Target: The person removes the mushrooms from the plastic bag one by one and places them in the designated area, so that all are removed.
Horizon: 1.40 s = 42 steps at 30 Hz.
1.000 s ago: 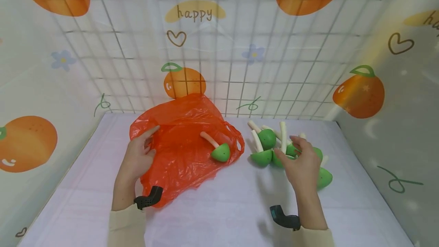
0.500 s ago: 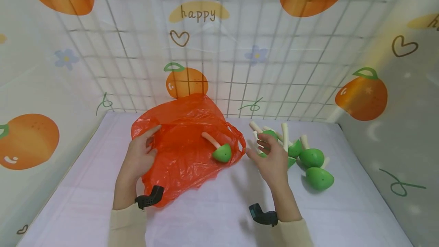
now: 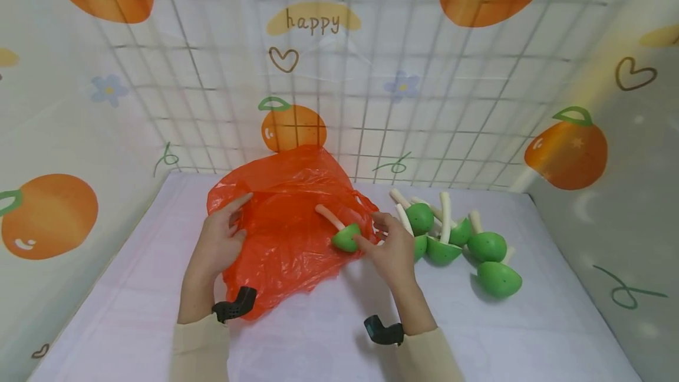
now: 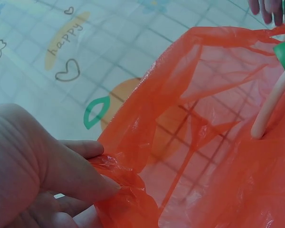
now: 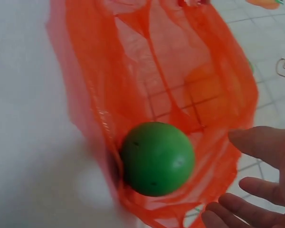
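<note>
My left hand (image 3: 216, 244) is at the left side of a thin red plastic bag (image 3: 281, 240), and in the left wrist view its thumb and fingers pinch the crumpled bag edge (image 4: 118, 175). A toy mushroom (image 3: 346, 239) with a green cap and pale stem lies at the bag's right part; whether it is fully inside I cannot tell. Beside that cap is my right hand (image 3: 392, 250), its fingers spread and holding nothing. The right wrist view has the round green cap (image 5: 156, 159) against the red film, apart from the fingers.
Several more green mushrooms (image 3: 487, 246) with white stems lie in a cluster right of the right hand. White cloth covers the table (image 3: 318, 341). A wire grid (image 3: 451, 105) behind a printed curtain rises along the back edge.
My right hand has moved left from over the mushroom cluster to the mushroom on the bag. The left hand keeps its place on the bag. The view has shifted slightly.
</note>
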Tool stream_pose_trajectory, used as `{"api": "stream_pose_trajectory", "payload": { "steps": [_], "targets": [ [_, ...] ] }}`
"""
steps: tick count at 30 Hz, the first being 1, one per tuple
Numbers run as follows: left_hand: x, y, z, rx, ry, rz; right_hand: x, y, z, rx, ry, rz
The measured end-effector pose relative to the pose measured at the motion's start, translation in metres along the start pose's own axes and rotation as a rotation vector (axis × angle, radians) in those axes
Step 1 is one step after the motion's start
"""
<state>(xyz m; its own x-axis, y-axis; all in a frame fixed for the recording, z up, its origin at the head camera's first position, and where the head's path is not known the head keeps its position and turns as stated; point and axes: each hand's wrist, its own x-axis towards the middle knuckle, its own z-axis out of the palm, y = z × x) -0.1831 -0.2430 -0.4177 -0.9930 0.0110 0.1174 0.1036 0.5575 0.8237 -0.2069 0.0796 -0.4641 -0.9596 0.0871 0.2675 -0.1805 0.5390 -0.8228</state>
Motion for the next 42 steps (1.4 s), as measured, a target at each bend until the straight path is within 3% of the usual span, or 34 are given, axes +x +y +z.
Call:
{"api": "stream_pose_trajectory", "payload": {
  "steps": [7, 16, 24, 42],
  "targets": [
    [0.0, 0.0, 0.002, 0.008, 0.004, 0.004, 0.001, 0.003, 0.019, -0.098, -0.026, 0.028],
    [0.001, -0.003, 0.002, 0.009, 0.008, -0.005, 0.004, 0.007, 0.035, -0.108, -0.064, 0.098],
    [0.002, -0.003, 0.002, 0.006, 0.007, -0.005, 0.005, 0.011, 0.045, -0.146, -0.052, 0.108],
    [0.001, -0.003, 0.001, 0.007, 0.022, 0.008, 0.004, 0.011, 0.049, -0.154, -0.021, 0.132]
  ]
}}
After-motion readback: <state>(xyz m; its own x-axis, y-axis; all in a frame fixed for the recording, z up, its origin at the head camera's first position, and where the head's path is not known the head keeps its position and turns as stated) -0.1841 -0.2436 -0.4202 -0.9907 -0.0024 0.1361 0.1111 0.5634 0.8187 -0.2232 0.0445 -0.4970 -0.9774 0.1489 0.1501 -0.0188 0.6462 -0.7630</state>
